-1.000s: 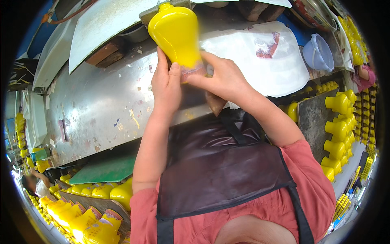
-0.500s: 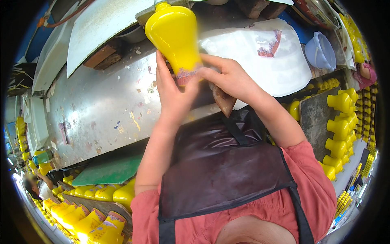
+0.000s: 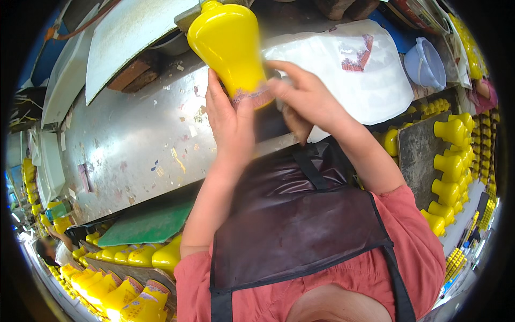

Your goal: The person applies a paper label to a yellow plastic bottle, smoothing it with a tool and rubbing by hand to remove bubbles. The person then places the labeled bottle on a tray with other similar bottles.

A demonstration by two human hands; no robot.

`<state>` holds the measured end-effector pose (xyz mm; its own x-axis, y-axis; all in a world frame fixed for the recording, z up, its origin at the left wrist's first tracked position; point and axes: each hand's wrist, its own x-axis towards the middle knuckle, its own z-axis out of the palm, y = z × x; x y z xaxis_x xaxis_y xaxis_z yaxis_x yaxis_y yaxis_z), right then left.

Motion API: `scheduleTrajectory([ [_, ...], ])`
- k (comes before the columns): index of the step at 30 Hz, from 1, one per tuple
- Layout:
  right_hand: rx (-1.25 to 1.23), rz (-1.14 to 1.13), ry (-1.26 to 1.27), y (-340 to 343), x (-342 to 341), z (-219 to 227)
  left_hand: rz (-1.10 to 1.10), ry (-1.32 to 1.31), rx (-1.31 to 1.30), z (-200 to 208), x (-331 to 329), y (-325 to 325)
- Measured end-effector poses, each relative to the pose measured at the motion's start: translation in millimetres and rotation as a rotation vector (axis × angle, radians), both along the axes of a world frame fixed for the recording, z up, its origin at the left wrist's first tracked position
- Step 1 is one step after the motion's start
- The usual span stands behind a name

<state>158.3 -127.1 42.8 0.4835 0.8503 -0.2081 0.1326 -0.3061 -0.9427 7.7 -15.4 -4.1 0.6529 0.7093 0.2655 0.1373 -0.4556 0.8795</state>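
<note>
A glossy yellow vase (image 3: 228, 43) lies tilted in front of me, its narrow neck at the top and its base toward me. A pink and purple patterned band (image 3: 261, 98) wraps the base end. My left hand (image 3: 230, 121) holds the vase near the base, thumb on the band and fingers along its side. Beside the base, my right hand (image 3: 311, 99) is closed on a flat brown piece (image 3: 296, 123) that pokes out below its palm; it is blurred, and its exact kind cannot be told. My right fingertips are close to the band.
Right of the vase, a white sheet (image 3: 332, 53) carries a patterned strip (image 3: 360, 56). A pale blue bucket (image 3: 425, 64) stands beyond. The metal table (image 3: 134, 139) has scraps stuck on it. More yellow vases (image 3: 448, 166) line the right; decorated ones (image 3: 123, 295) stand lower left, below a green board (image 3: 145, 225).
The vase has turned slightly, showing more of the band. My right hand has shifted a little off the base, and the brown piece has swung with it.
</note>
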Motion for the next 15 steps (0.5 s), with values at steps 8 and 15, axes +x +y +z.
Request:
scheduleTrajectory([
  [8,0.045,0.020,-0.185,11,-8,-12,-0.047,0.075,-0.042,10,-4,-3],
  [15,0.072,0.002,-0.241,11,-9,-13,-0.059,-0.049,-0.274,9,0,-2],
])
